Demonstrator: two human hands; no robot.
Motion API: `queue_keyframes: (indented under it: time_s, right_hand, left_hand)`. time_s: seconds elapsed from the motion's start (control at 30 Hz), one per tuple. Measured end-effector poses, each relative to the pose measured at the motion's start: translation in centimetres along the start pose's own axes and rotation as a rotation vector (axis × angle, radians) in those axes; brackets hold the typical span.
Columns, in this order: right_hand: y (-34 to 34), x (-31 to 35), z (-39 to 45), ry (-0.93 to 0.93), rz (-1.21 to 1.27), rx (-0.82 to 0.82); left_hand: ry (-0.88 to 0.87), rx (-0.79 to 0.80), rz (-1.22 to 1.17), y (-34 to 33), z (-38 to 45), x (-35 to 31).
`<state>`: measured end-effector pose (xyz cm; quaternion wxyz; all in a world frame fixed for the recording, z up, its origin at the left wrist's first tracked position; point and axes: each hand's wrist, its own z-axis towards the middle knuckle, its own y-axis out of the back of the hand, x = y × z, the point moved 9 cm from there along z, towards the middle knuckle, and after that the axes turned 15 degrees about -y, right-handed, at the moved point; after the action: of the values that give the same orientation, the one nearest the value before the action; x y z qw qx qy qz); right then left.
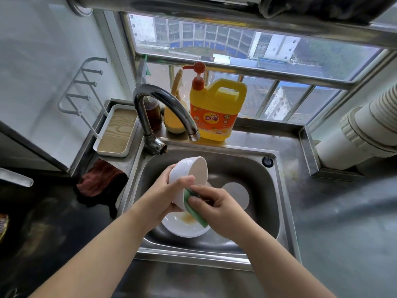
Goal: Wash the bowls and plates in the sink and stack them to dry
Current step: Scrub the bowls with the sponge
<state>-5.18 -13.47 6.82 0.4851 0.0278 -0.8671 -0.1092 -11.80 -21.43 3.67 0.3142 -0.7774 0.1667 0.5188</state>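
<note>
My left hand (169, 190) grips a white bowl (189, 168) tilted on its side above the steel sink (272, 190). My right hand (217, 207) holds a green sponge (193, 207) pressed against the bowl's lower outside. Below them in the basin lies a white plate (184, 226) with brown food stains. Another white dish (236, 194) rests at the back right of the basin, partly hidden by my right hand.
A curved chrome tap (163, 108) arches over the sink's back left; no water shows. A yellow detergent jug (214, 110) with a red pump stands on the ledge behind. A dark red cloth (101, 181) and a white drying rack (116, 134) sit at the left.
</note>
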Motion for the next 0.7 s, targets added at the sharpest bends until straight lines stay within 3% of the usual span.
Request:
queue_keyframes:
  time_s: [0.13,0.2,0.43,0.6,0.7]
  right_hand:
    - [0.1,0.6,-0.2,0.255,-0.677,-0.135]
    - [0.7,1.2,-0.5,0.345,-0.883,-0.264]
    - [3.2,1.8,-1.4,0.333,-0.793,-0.404]
    - [7.0,1.2,-2.3,0.195,-0.617,-0.440]
    - [8.3,0.7,-2.7,0.118,-0.750,-0.418]
  left_hand:
    - [0.110,0.082,0.039,-0.3,-0.2,0.0]
    - [0.169,0.103,0.011,-0.5,-0.4,0.3]
    - [0.247,0.062,-0.166,-0.6,0.0,0.7]
    - [0.250,-0.038,-0.188,0.7,-0.1,1.2]
    - [0.229,-0.110,-0.196,1.9,0.0,1.3]
